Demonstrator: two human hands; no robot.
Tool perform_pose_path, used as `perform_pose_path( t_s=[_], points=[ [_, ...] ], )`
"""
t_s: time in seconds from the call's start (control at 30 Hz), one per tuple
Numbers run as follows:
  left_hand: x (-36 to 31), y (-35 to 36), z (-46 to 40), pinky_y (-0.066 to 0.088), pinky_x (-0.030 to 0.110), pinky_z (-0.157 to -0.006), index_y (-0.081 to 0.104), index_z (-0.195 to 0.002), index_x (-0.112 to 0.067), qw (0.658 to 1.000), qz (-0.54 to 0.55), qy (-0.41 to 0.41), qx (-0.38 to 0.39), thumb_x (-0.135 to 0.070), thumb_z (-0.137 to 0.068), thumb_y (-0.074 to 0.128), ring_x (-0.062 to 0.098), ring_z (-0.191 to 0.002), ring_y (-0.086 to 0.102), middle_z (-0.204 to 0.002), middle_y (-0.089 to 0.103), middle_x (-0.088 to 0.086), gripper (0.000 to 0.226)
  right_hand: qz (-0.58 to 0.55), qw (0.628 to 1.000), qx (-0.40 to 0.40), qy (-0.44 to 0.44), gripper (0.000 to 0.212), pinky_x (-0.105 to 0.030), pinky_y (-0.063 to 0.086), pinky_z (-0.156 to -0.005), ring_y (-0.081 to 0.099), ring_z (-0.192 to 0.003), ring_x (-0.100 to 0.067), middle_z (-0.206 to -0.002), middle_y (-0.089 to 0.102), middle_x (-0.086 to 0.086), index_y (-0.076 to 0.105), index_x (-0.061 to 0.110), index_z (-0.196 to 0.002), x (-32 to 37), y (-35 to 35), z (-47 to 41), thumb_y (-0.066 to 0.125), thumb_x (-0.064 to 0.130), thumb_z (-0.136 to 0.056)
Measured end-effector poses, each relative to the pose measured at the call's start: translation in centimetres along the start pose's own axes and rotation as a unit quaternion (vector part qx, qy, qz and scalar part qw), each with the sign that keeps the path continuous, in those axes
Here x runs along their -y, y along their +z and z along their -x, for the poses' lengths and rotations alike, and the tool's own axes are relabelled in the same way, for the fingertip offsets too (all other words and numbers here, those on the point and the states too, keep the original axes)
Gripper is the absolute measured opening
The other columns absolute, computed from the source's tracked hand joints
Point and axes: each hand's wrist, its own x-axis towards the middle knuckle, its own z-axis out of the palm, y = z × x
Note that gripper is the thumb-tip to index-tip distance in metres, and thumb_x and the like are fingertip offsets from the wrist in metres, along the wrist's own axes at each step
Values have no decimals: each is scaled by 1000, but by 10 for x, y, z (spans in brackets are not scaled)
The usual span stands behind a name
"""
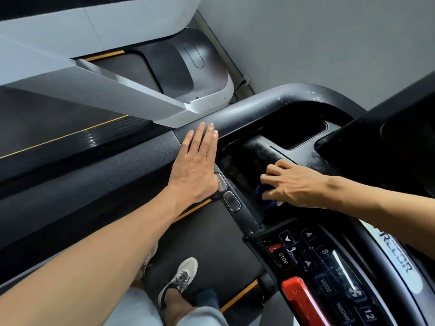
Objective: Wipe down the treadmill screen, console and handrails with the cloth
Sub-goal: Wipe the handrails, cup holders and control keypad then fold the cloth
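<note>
At the upper left of the frame stands a neighbouring grey machine (98, 90), with a yellow-edged dark deck below it. Lower left, the person's left forearm runs up toward centre, where the left hand (197, 163) lies flat with straight, close-set fingers on the dark handrail (247, 109), its heel beside two oval sensor pads (231, 202). At bottom centre a light sneaker (181, 278) stands on the treadmill belt (207, 243). Right of centre, the right hand (292, 184) curls its fingers over a bunched blue cloth (264, 196), pressing it into the wet black console recess (259, 151). At lower right sits the button panel (313, 260) with a red STOP key (281, 256) and a red safety clip (303, 302). The dark screen (388, 132) occupies the right edge.
</note>
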Motion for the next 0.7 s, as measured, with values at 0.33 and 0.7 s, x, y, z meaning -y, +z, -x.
perform_pose_path(
  t_s=[0.33,0.7],
  points=[
    [-2,-7,-1,-1,48,-127,-1,-160,-1,999,24,-6,33,-51,-85,41,32,-156,-11,-169,-7,17,100,-12,987,-111,119,24,-38,37,-77,44,-95,-23,-104,54,4,68,40,-101,-15,-6,-31,70,53,-80],
    [94,-33,6,24,39,-124,23,-159,-12,993,109,14,53,-52,-86,70,24,-154,20,-166,23,8,96,-334,766,-300,460,30,-30,36,-75,56,-93,-29,-98,56,-8,68,20,-119,6,-40,-63,71,22,-89]
  ],
)
